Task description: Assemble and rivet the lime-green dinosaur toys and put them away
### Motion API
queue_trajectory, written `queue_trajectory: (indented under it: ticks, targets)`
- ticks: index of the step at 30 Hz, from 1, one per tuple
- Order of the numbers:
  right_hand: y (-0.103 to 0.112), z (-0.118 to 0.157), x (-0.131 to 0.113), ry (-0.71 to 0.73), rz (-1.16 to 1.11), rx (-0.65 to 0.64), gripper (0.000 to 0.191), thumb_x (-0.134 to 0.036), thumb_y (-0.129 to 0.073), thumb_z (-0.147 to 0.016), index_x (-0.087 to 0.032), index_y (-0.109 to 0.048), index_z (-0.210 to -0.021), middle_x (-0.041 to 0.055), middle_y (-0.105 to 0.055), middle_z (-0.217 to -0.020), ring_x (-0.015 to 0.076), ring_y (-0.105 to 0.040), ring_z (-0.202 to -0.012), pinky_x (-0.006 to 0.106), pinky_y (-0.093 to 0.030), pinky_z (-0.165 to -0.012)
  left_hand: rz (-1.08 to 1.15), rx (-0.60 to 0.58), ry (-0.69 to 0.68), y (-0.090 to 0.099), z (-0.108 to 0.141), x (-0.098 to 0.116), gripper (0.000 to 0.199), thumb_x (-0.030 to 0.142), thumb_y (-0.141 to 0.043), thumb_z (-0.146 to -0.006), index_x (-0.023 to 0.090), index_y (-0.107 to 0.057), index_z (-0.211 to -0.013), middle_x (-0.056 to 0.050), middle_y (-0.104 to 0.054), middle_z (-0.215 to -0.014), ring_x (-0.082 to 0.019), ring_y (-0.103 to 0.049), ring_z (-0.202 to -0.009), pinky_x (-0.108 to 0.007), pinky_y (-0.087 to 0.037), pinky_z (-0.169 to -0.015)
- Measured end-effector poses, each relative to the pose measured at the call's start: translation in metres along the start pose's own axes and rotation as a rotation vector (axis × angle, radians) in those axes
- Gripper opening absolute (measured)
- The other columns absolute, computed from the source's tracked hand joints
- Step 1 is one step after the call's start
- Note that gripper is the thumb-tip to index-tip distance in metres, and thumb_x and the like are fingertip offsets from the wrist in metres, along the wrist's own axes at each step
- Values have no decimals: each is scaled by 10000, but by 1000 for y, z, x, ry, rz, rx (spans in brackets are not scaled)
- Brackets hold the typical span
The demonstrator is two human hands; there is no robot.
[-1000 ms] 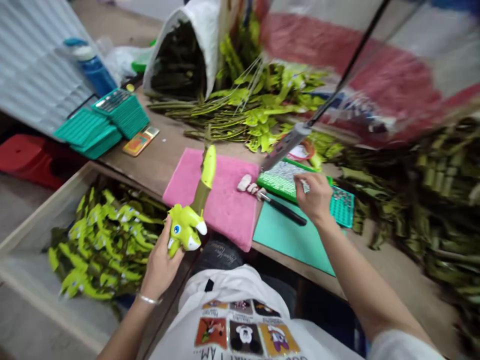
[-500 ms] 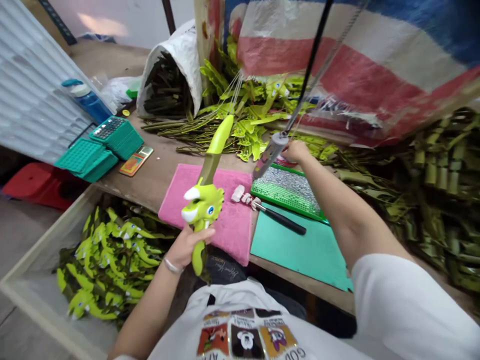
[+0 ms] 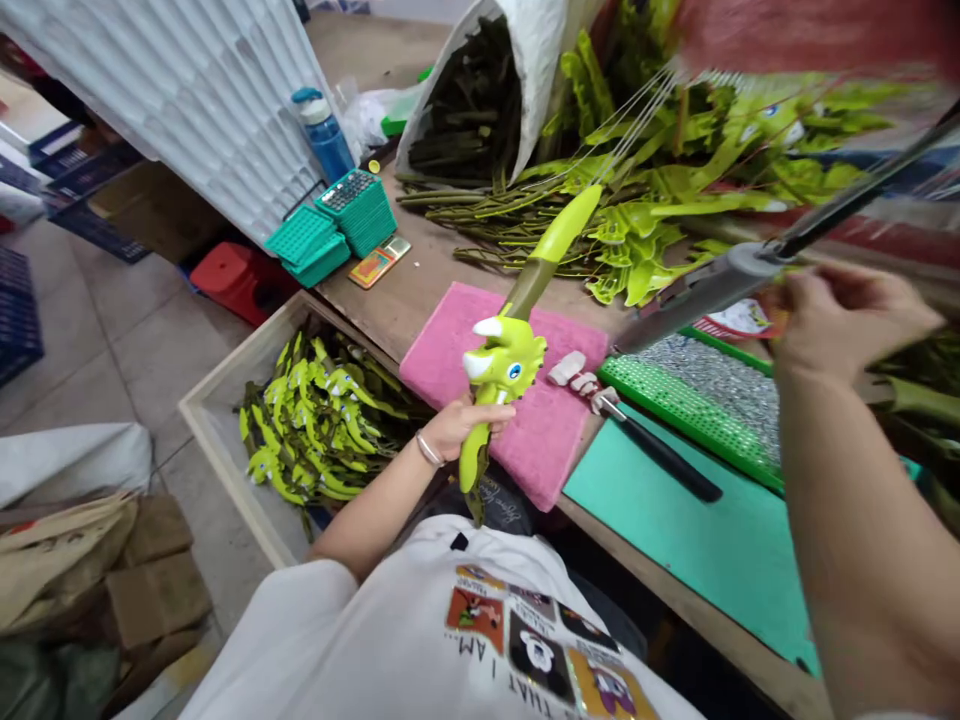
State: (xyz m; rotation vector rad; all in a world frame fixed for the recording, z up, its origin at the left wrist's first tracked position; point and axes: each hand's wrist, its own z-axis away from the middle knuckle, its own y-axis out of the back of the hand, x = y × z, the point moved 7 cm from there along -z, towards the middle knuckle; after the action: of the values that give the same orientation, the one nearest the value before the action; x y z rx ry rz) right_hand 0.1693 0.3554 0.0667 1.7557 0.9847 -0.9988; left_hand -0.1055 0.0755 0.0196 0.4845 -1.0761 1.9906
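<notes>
My left hand grips a lime-green toy sword by its handle. A horned dinosaur head forms its guard, and its blade points up and away over the pink towel. My right hand is raised at the right, fingers pinched together; whatever is between them is too small or blurred to name. Beside it, a grey electric screwdriver hangs slantwise from a cord. Below lies a green tray of small metal pieces, with a red-rimmed dish behind it.
A black-handled tool with a white-wrapped head lies across a teal mat. Finished-looking toys fill a bin at lower left. Green parts are heaped at the back beside a white sack. Teal trays and a blue bottle stand at left.
The view has swung left, so things appear farther right. My right hand has drawn back from the dish area, fingers pinched. The screwdriver hangs more slanted. My left hand still holds the toy sword.
</notes>
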Motion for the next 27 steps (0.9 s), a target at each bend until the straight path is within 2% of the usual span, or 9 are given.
queue_trajectory:
  ticks: [1, 2, 5, 6, 8, 11, 16, 21, 27]
  targets:
    - [13, 17, -15, 45, -87, 72, 118, -284, -750, -726, -255, -721, -837, 52, -737, -838, 261, -729, -819, 497, -559, -771, -4, 17, -25, 0, 2, 1, 450, 364, -875, -535, 154, -540, -750, 84, -481, -581, -40, -415, -498, -229, -289, -521]
    - [22, 37, -33, 88, -143, 81, 118, -279, -764, -721, -331, -730, -821, 15, -741, -866, 264, -728, -868, 511, -563, -826, -7, 34, -54, -1, 5, 2, 454, 373, -875, -535, 156, -540, -752, 85, -482, -583, -40, -415, -498, -233, -289, -522]
    - [25, 112, -95, 130, -152, -89, 214, -270, -665, -835, -464, -733, -893, -30, -725, -891, 262, -703, -885, 553, -566, -852, -15, 76, -146, -2, 14, 6, 448, 380, -870, -553, 163, -536, -756, 93, -469, -581, -39, -399, -499, -238, -279, -523]
    - [20, 138, -115, 144, -133, -162, 245, -262, -627, -868, -477, -733, -918, -29, -717, -902, 253, -690, -881, 541, -568, -819, -16, 85, -168, -3, 17, 6, 444, 378, -868, -561, 165, -532, -757, 95, -460, -579, -39, -392, -500, -239, -274, -523]
    - [-7, 185, -147, 155, -174, -437, 252, -212, -652, -856, -434, -756, -916, -20, -706, -899, 206, -672, -805, 447, -569, -699, -17, 96, -200, -5, 23, 6, 439, 375, -868, -571, 167, -533, -763, 96, -452, -581, -42, -384, -506, -242, -268, -527]
    - [-41, 225, -173, 167, -244, -624, 206, -165, -667, -828, -327, -775, -894, -7, -702, -806, 151, -656, -725, 344, -547, -649, -35, 98, -234, -7, 32, 4, 422, 383, -865, -590, 167, -547, -765, 87, -461, -588, -52, -388, -518, -250, -273, -539]
    - [-69, 241, -172, 10, -323, -699, 136, -174, -714, -743, -228, -676, -861, -28, -694, -741, 114, -645, -624, 260, -541, -583, -37, 137, -279, -3, 43, 3, 436, 378, -888, -563, 162, -574, -773, 75, -488, -609, -68, -408, -558, -253, -302, -576]
    - [-73, 244, -172, -86, -342, -706, 240, -190, -754, -670, -228, -534, -759, -53, -649, -665, 101, -615, -565, 226, -514, -534, 11, 158, -286, 0, 48, 3, 468, 353, -914, -524, 157, -619, -830, 63, -542, -666, -73, -449, -603, -246, -340, -617]
    - [-78, 246, -173, -127, -397, -759, 292, -191, -764, -653, -243, -491, -743, -53, -638, -659, 111, -615, -559, 242, -521, -531, 72, 173, -319, 3, 52, 4, 525, 351, -930, -509, 166, -660, -920, 39, -607, -735, -112, -549, -720, -259, -410, -710]
